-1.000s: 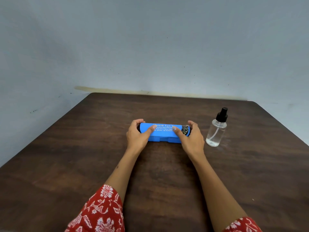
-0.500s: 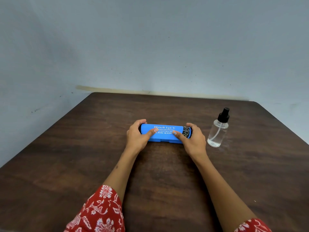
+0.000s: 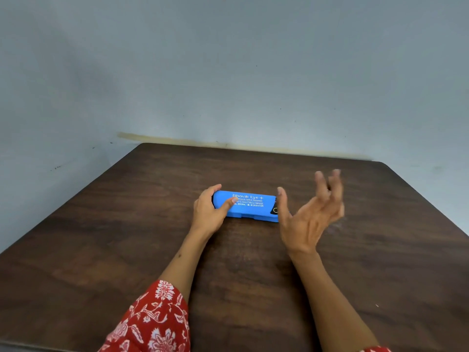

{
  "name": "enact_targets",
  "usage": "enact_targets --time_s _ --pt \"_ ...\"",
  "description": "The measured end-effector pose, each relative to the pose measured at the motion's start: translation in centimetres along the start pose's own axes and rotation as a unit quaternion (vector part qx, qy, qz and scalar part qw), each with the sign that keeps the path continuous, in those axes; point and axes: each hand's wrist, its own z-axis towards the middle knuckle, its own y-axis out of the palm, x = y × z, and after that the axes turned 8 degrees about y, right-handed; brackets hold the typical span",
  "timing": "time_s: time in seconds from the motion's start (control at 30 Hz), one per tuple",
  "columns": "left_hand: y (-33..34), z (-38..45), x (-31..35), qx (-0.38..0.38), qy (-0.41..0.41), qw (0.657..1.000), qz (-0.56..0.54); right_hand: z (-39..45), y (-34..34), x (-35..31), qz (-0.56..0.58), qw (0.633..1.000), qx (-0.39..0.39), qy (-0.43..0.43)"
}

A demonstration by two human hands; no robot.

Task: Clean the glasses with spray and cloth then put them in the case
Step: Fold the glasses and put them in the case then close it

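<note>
Head view: the dark wooden table (image 3: 127, 250) carries the closed blue case (image 3: 250, 205), unmoved. The left hand (image 3: 209, 212) keeps gripping its left end, while the right hand (image 3: 311, 217) has lifted off, fingers spread and empty, now hiding the spray bottle. Likely reaching for it; glasses unseen.

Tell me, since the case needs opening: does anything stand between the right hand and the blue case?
Nothing visible does. The right hand is raised and open, just beside the right end of the blue case; the left hand grips its other end.
</note>
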Motion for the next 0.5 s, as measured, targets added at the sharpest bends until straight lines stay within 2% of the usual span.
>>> enact_targets --time_s 0.07,0.23,0.37,0.5 --pt "0.0 -0.1 0.1 -0.004 0.001 1.000 0.010 0.6 -0.3 0.9 -0.012 0.997 0.026 0.074" --pt "0.0 -0.1 0.3 -0.004 -0.003 1.000 0.014 1.5 -0.2 3.4 -0.028 0.943 -0.060 0.326" --pt "-0.1 -0.4 0.5 0.004 0.001 1.000 0.015 1.5 0.0 4.1 -0.035 0.915 -0.146 0.375" --pt "-0.1 -0.4 0.6 0.008 0.005 1.000 0.024 1.8 -0.2 3.9 -0.064 0.906 -0.173 0.381"
